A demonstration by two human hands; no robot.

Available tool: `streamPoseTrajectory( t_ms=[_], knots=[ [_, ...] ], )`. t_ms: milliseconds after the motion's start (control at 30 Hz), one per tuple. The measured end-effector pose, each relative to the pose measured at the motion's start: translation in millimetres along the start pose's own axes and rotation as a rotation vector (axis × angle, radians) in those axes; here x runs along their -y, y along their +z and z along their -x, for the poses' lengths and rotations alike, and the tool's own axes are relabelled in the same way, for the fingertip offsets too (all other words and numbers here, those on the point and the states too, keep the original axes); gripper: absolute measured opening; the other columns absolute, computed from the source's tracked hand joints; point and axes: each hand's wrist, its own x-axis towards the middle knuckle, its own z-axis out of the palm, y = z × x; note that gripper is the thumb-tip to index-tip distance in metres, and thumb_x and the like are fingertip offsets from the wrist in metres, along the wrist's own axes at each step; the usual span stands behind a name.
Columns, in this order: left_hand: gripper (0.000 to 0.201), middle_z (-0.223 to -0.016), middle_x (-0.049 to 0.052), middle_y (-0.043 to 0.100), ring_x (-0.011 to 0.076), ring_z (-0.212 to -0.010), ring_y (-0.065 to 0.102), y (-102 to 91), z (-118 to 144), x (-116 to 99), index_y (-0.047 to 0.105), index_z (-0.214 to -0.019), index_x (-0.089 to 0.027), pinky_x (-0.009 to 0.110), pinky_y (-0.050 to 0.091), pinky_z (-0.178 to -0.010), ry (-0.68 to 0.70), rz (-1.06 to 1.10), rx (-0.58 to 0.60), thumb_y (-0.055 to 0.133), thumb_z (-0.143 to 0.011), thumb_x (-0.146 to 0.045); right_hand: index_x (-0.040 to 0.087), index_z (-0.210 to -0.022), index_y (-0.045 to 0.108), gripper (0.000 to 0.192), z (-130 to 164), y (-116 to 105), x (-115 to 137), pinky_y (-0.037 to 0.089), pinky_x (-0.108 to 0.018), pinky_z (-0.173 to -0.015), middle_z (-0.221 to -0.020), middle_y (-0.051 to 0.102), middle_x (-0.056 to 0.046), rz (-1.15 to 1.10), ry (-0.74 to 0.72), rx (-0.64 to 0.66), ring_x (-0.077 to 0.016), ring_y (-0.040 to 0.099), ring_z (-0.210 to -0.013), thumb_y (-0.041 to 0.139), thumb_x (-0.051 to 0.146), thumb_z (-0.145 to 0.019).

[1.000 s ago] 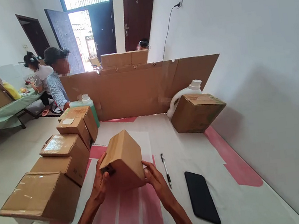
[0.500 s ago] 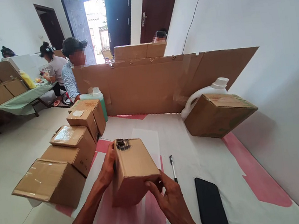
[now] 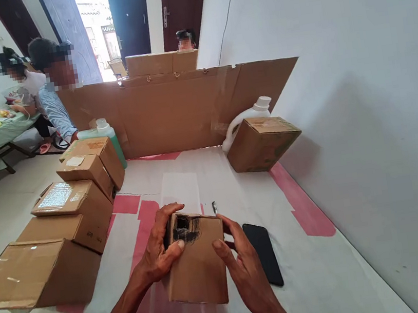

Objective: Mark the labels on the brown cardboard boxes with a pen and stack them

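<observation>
Between my two hands is a small brown cardboard box (image 3: 201,266) with a black scribbled patch near its far left corner. My left hand (image 3: 163,246) grips its left side, the thumb on the top face beside the patch. On the right side, my right hand (image 3: 243,263) has its fingers at the far right edge and its thumb close to the top face. A black phone (image 3: 263,253) lies flat just right of my right hand. The pen (image 3: 214,207) beyond the box is partly hidden by it.
Several cardboard boxes (image 3: 63,197) line the left table edge, with a green jug (image 3: 116,143) behind. A cardboard panel (image 3: 171,112) closes off the far side. At right, a box (image 3: 261,144) leans against a white jug (image 3: 235,121). A person in blue (image 3: 54,105) sits beyond the panel.
The box has turned and tilted, so its marked face shows more fully. My left thumb has come onto that face, and my right hand has moved up its right side. The view has shifted right.
</observation>
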Motion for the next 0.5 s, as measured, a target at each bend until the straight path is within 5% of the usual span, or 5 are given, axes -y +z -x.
streamPoseTrajectory(
  t_ms=[100, 200, 333, 400, 500],
  knots=[
    [0.06, -0.152, 0.01, 0.046, 0.0356, -0.143, 0.038, 0.4, 9.2, -4.6, 0.045, -0.147, -0.026, 0.051, 0.031, -0.119, -0.083, -0.029, -0.024, 0.056, -0.091, -0.044, 0.024, -0.134, 0.056, 0.056, -10.3, 22.2, 9.8, 0.041, -0.051, -0.114, -0.138, 0.059, -0.013, 0.014, -0.062, -0.107, -0.0321, 0.054, -0.13, 0.065, 0.056, -0.089],
    [0.055, -0.152, 0.008, 0.047, 0.0326, -0.138, 0.047, -6.5, 20.3, -6.2, 0.045, -0.146, -0.03, 0.046, 0.039, -0.115, -0.263, 0.009, -0.094, 0.057, -0.093, -0.043, 0.024, -0.134, 0.056, 0.055, -15.8, 35.6, 12.8, 0.041, -0.048, -0.113, -0.133, 0.062, -0.012, -0.031, -0.102, -0.034, -0.03, 0.056, -0.128, 0.066, 0.054, -0.089],
    [0.057, -0.151, 0.007, 0.049, 0.0326, -0.133, 0.051, -16.0, 26.3, -0.6, 0.046, -0.145, -0.029, 0.044, 0.045, -0.11, -0.336, 0.015, -0.157, 0.055, -0.093, -0.051, 0.024, -0.145, 0.04, 0.059, -33.9, 23.4, -18.2, 0.053, -0.037, -0.094, -0.131, 0.064, -0.012, -0.086, -0.014, -0.084, -0.0247, 0.064, -0.116, 0.036, 0.063, -0.1],
    [0.061, -0.15, 0.008, 0.051, 0.0328, -0.131, 0.053, -16.1, 23.8, 3.2, 0.045, -0.146, -0.028, 0.044, 0.047, -0.107, -0.36, 0.036, -0.19, 0.055, -0.092, -0.055, 0.021, -0.128, 0.052, 0.053, -50.2, 8.7, -47.1, 0.052, -0.037, -0.085, -0.108, 0.072, -0.012, 0.187, 0.147, -0.158, -0.0261, 0.069, -0.1, 0.036, 0.063, -0.099],
    [0.06, -0.149, 0.008, 0.052, 0.0322, -0.133, 0.052, -12.7, 14.1, 7.5, 0.045, -0.145, -0.028, 0.042, 0.048, -0.106, -0.372, 0.074, -0.197, 0.056, -0.092, -0.055, 0.022, -0.083, 0.058, 0.03, -73.0, -7.4, -89.1, 0.048, -0.042, -0.08, -0.078, 0.071, -0.012, 0.431, 0.295, -0.127, -0.033, 0.07, -0.088, 0.071, 0.05, -0.082]
  ],
)
